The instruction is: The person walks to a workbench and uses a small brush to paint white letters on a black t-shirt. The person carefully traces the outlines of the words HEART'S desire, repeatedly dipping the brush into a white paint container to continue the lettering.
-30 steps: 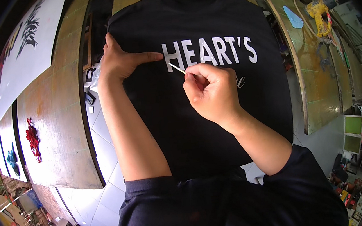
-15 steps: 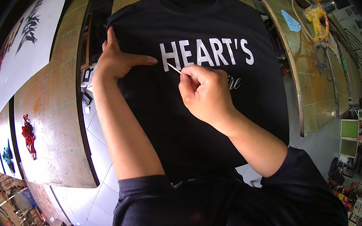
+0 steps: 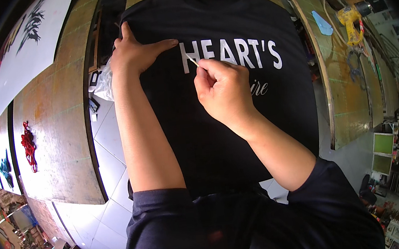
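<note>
A black T-shirt (image 3: 277, 126) lies spread over a board in front of me, its neckline at the far end. White block lettering (image 3: 250, 53) runs across its chest, with smaller script below, partly hidden by my right hand. My right hand (image 3: 223, 85) is closed in a pinch on a thin pale stick (image 3: 194, 62), whose tip meets the first big letter. Flat on the shirt's left side rests my left hand (image 3: 136, 55), thumb stretched toward that letter and fingers spread toward the shirt's edge.
Wooden boards (image 3: 59, 158) stand at the left, bearing a red tangled cord (image 3: 29, 147) and a printed white sheet (image 3: 17, 56). On the right board (image 3: 345, 104) are a light-blue scrap (image 3: 322, 23) and a yellow heat gun (image 3: 351, 18). Grey floor tiles (image 3: 111, 182) show between the boards.
My left hand has shifted slightly up and right, its thumb now nearer the first letter's top. The stick's tip has moved up along that letter with my right hand.
</note>
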Demonstrator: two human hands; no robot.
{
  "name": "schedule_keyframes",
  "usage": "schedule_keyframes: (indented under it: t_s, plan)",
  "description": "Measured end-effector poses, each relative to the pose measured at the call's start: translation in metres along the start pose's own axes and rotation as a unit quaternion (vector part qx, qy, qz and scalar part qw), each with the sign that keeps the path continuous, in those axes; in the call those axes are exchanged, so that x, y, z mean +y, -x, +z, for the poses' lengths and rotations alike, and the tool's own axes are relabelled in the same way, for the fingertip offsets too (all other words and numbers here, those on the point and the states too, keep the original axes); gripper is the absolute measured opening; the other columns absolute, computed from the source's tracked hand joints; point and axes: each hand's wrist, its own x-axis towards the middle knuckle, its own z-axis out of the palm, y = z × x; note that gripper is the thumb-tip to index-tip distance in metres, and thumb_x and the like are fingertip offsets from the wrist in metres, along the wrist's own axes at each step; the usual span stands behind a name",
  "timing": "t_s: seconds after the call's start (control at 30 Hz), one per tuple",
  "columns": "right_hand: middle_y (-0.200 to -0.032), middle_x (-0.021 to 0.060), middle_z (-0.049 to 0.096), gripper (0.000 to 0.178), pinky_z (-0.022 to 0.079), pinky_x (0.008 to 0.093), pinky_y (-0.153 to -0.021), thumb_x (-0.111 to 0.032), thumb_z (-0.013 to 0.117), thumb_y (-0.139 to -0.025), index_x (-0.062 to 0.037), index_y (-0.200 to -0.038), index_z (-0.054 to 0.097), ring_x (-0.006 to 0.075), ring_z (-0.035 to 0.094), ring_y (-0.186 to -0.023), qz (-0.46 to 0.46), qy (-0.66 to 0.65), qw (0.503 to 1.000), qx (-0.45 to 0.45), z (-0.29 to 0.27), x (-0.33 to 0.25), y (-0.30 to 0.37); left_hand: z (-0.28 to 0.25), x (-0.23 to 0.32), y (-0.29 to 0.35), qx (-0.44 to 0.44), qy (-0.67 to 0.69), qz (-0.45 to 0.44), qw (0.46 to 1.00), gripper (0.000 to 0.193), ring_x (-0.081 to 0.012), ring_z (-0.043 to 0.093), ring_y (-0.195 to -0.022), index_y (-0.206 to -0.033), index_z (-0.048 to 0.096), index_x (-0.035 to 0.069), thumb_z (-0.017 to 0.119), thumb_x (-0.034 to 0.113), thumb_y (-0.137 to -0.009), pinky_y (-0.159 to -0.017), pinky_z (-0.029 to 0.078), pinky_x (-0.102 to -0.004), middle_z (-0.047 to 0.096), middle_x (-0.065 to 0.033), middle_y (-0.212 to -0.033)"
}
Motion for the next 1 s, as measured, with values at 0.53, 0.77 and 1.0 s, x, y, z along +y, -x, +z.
schedule_keyframes:
  t_s: [0.53, 0.77, 1.0]
  plan:
    - [-0.054, 0.0102, 0.058, 0.003, 0.041, 0.0248, -0.042, 0.007, 0.058, -0.073, 0.0039, -0.074, 0.06, 0.0162, 0.058, -0.045, 0.005, -0.005, 0.999, -0.032, -0.0002, 0.0003, -0.0003, 0.0028, 0.0024, -0.0017, 0.038, -0.002, -0.025, 0.999, 0.121, -0.0301, 0.045, -0.119, -0.137, 0.028, 0.008, 0.08, 0.057, -0.038, -0.097, 0.038, -0.0385, 0.045, -0.0188, -0.129]
    - [-0.052, 0.0091, 0.056, 0.003, 0.039, 0.0248, -0.041, 0.007, 0.058, -0.073, 0.004, -0.073, 0.059, 0.0148, 0.055, -0.043, 0.001, -0.012, 1.0, -0.023, 0.0016, 0.0024, 0.0, 0.0029, 0.0015, -0.0015, 0.038, -0.013, -0.011, 0.999, 0.123, -0.0331, 0.048, -0.114, -0.137, 0.024, 0.008, 0.079, 0.058, -0.04, -0.093, 0.042, -0.0379, 0.043, -0.023, -0.128]
    - [-0.049, 0.0082, 0.054, 0.003, 0.038, 0.0244, -0.041, 0.006, 0.058, -0.073, 0.0037, -0.072, 0.058, 0.0133, 0.052, -0.041, 0.018, -0.017, 0.999, -0.034, -0.0005, -0.0015, -0.0007, 0.0037, 0.0007, -0.0021, 0.037, -0.004, -0.018, 0.999, 0.121, -0.0298, 0.046, -0.118, -0.136, 0.028, 0.006, 0.079, 0.057, -0.04, -0.097, 0.039, -0.0383, 0.045, -0.0193, -0.128]
